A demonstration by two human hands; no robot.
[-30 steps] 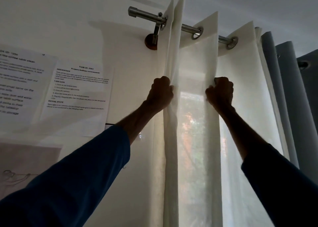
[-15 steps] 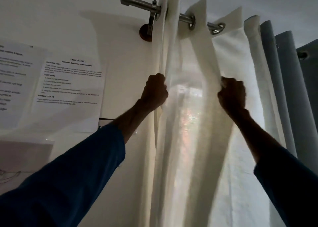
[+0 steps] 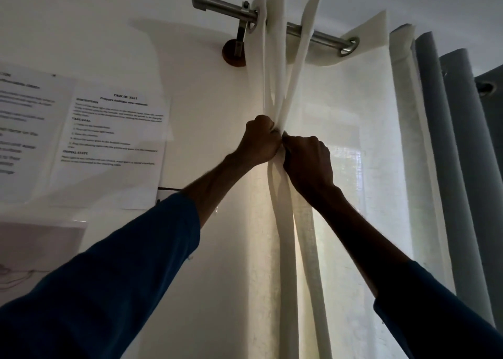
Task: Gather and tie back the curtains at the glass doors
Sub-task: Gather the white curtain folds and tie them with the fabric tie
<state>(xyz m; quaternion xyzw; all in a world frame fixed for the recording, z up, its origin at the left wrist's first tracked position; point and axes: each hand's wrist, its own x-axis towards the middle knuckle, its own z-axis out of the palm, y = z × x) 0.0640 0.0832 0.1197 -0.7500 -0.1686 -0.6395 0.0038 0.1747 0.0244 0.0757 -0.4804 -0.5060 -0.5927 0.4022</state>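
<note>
White curtain (image 3: 340,168) hangs from the rod, lit from behind, with three of its left folds bunched together beside the wall (image 3: 196,108). A grey curtain (image 3: 457,146) hangs gathered at its right.

Both arms reach up in blue sleeves (image 3: 122,277).

Two printed sheets are stuck on the wall. The nearer sheet (image 3: 114,146) reads "TASK ID", "Prepare bedtime environment" and "INITIAL STATE"; the far sheet (image 3: 24,130) is too blurred to read.

The left hand (image 3: 260,141) is fisted round the bunched folds. The right hand (image 3: 309,160), touching it, grips the fabric with curled fingers.

One metal rod (image 3: 324,36) sits on one bracket (image 3: 239,41).
</note>
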